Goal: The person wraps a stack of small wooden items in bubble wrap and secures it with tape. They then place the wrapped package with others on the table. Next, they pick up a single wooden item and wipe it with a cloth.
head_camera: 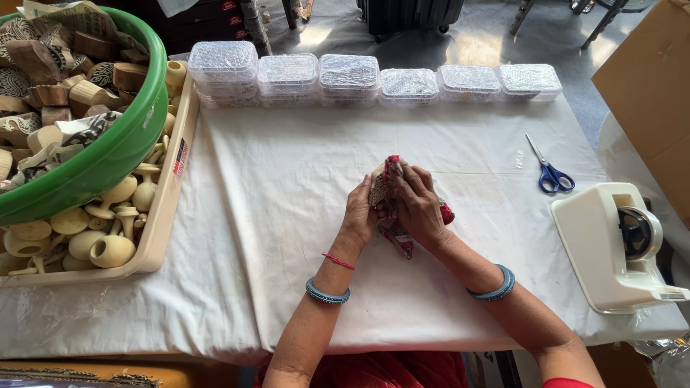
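The block (379, 188), a pale wooden piece half wrapped in a red patterned cloth (399, 237), sits between my two hands near the middle of the counter (287, 179). My left hand (359, 214) is curled around its left side, fingers closed against wood and cloth. My right hand (415, 203) lies over the top and right side, fingers bent and pressing the cloth down onto the block; the thumb side is hidden, so I cannot tell how much of the block it covers. A tail of cloth hangs out below my right hand onto the white sheet.

Straight ahead of the hands, along the far edge, runs a row of clear lidded boxes (348, 77), some stacked two or three high. Well off to the right of my right hand lie blue-handled scissors (550, 172), shut, and nearer to me than those, a cream tape dispenser (614, 248) at the counter's right edge. Far to the left of my left hand is a beige tray (167, 208) full of turned wooden knobs (111, 250), and a green tub (108, 162) heaped with carved wooden blocks rests on top of it.

Nothing lies on the sheet just beside the hands; the boxes, scissors, dispenser and tray all stand well apart from them.
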